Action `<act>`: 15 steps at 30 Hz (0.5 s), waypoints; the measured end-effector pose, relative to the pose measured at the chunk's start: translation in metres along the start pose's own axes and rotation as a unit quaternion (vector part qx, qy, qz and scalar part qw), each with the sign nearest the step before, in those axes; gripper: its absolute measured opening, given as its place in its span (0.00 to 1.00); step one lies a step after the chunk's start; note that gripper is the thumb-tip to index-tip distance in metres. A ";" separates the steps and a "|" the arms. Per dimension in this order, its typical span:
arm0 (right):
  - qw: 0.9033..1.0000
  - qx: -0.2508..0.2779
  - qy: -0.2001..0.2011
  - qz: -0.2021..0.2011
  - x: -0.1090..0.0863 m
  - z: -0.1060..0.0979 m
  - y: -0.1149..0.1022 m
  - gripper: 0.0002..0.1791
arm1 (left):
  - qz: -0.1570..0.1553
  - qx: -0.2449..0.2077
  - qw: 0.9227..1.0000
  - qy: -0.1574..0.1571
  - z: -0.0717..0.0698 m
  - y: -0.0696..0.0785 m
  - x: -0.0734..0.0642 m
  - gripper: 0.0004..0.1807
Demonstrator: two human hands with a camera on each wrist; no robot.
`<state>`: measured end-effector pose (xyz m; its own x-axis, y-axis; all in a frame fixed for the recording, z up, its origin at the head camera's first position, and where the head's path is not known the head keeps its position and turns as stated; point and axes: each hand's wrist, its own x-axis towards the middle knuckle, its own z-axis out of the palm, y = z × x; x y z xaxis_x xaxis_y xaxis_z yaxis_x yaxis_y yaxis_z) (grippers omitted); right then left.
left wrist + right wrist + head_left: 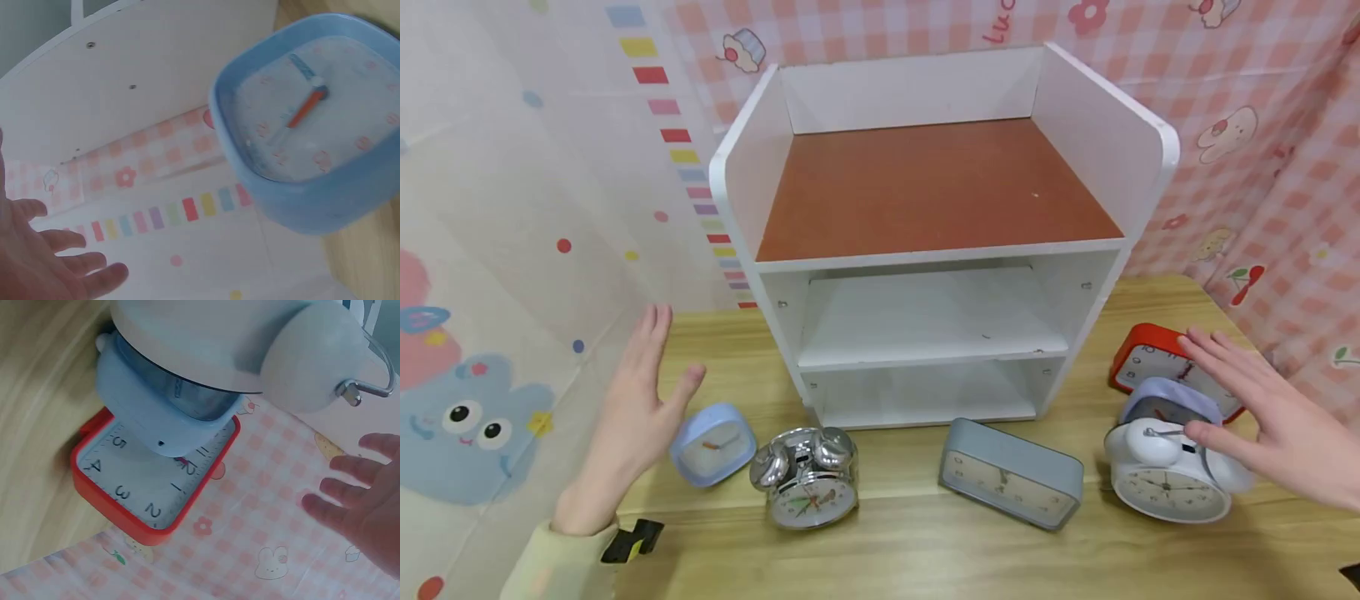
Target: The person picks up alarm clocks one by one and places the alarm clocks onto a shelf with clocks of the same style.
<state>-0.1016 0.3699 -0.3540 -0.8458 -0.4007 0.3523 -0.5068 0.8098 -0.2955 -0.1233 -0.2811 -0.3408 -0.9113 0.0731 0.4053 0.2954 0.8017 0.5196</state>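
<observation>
My left hand [638, 404] is raised with fingers straight and thumb spread, holding nothing, beside a small blue alarm clock [713, 444]. That blue clock fills much of the left wrist view. A silver twin-bell alarm clock [811, 479] stands to its right. My right hand [1273, 412], fingers extended and holding nothing, hovers over a white twin-bell alarm clock [1168, 483]. Behind it stand a lavender clock [1176, 400] and a red square clock [1150, 358], both partly hidden. Between the hands, a grey-blue rectangular clock [1011, 475] sits at an angle.
A white shelf unit [955, 254] with a brown top board [936, 187] and two open compartments stands at the back centre of the wooden table [910, 550]. Printed cloth [1232, 200] hangs behind and at both sides.
</observation>
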 end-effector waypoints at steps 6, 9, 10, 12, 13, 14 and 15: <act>0.999 0.015 0.033 -0.029 -0.006 0.002 -0.006 0.62 | 0.023 -0.046 0.997 0.058 -0.001 0.008 0.008 0.39; 0.999 0.024 0.037 -0.026 -0.011 0.003 -0.008 0.63 | 0.016 -0.086 0.992 0.088 -0.001 0.013 0.011 0.36; 0.999 0.024 0.038 -0.023 -0.013 0.004 -0.007 0.64 | 0.014 -0.098 0.990 0.098 0.000 0.014 0.012 0.35; 0.999 0.029 0.038 -0.021 -0.015 0.006 -0.007 0.64 | 0.017 -0.120 0.986 0.116 0.000 0.017 0.015 0.34; 0.999 0.031 0.038 -0.019 -0.016 0.007 -0.006 0.65 | 0.024 -0.127 0.984 0.125 0.000 0.019 0.016 0.33; 0.999 0.031 0.039 -0.018 -0.017 0.007 -0.006 0.65 | 0.029 -0.131 0.982 0.132 0.000 0.020 0.018 0.32; 0.999 0.032 0.040 -0.018 -0.018 0.008 -0.005 0.65 | 0.035 -0.134 0.981 0.138 -0.001 0.021 0.020 0.32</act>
<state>-0.0850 0.3692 -0.3662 -0.8121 -0.3909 0.4333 -0.5480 0.7660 -0.3361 -0.1353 -0.2629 -0.3211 -0.7849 -0.0703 0.6157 0.4526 0.6137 0.6470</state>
